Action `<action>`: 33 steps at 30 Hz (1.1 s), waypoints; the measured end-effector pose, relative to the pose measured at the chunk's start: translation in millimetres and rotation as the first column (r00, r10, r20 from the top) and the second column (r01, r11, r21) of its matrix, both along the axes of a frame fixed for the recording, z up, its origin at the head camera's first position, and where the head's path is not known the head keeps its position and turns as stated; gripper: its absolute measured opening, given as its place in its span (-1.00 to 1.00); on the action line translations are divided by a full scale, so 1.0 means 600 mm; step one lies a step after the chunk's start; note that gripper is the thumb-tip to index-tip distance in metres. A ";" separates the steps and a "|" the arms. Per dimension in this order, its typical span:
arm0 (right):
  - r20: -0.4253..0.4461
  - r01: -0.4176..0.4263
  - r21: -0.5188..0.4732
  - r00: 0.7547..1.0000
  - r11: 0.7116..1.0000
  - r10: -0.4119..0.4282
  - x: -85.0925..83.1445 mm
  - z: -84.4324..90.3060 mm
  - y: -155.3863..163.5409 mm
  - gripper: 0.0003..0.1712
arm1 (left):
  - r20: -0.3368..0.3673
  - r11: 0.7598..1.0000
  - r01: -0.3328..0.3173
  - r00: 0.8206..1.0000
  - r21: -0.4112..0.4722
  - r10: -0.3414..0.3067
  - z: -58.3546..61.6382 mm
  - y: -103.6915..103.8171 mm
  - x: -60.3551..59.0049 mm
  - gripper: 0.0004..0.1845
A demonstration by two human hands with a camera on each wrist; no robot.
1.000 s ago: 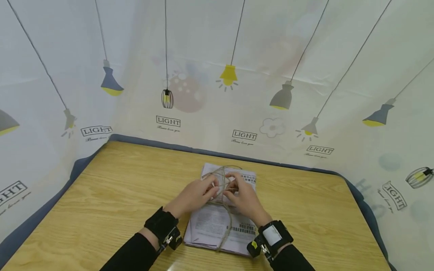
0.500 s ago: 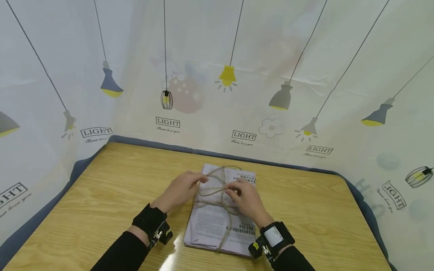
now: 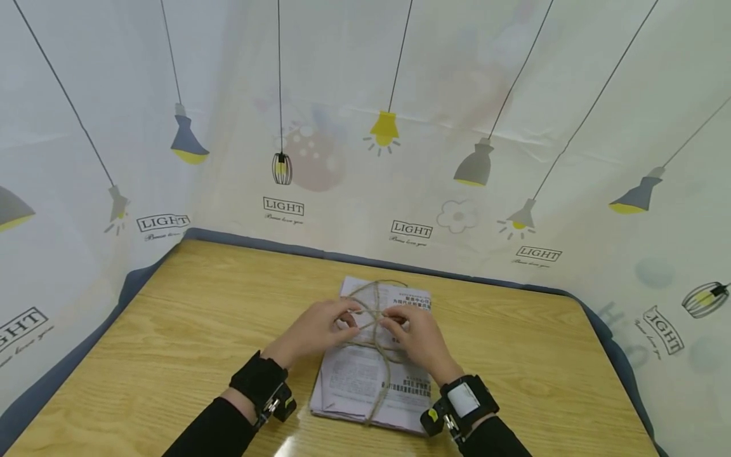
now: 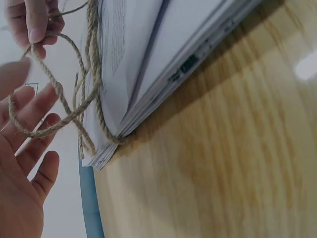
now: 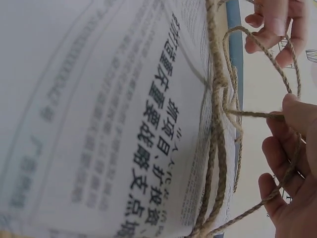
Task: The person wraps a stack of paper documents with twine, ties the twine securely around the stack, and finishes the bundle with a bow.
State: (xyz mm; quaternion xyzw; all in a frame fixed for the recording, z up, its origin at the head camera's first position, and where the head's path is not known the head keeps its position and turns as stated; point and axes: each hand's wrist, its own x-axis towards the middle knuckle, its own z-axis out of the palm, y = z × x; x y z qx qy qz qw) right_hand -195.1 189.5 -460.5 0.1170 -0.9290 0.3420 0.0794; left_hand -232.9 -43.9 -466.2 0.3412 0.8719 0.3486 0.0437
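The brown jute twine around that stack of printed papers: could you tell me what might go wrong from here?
1. The brown jute twine loops look slack between the left hand and right hand, so the knot may slip loose.
2. The stack of printed papers fans open at its edge; sheets could slide out or crumple if the twine is cinched unevenly.

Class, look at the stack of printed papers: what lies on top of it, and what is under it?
Brown jute twine crosses over the stack of printed white papers, and both hands work its loops there. The light wooden table lies under the stack; whatever is directly beneath it is covered.
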 end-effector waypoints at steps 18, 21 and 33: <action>-0.222 0.127 0.047 0.968 0.991 -0.114 0.014 -0.004 0.015 -0.71 | -0.110 0.996 -0.067 0.992 -0.063 0.060 -0.014 0.053 0.006 -0.69; -0.185 0.215 0.030 0.961 0.976 -0.206 0.034 0.008 0.014 -0.95 | -0.091 0.997 -0.066 0.994 -0.046 0.062 -0.010 0.056 0.007 -0.69; 0.292 0.209 -0.215 0.946 0.954 -0.142 0.037 0.003 0.002 -0.75 | -0.064 0.998 -0.051 0.997 -0.039 0.048 0.001 0.060 0.010 -0.69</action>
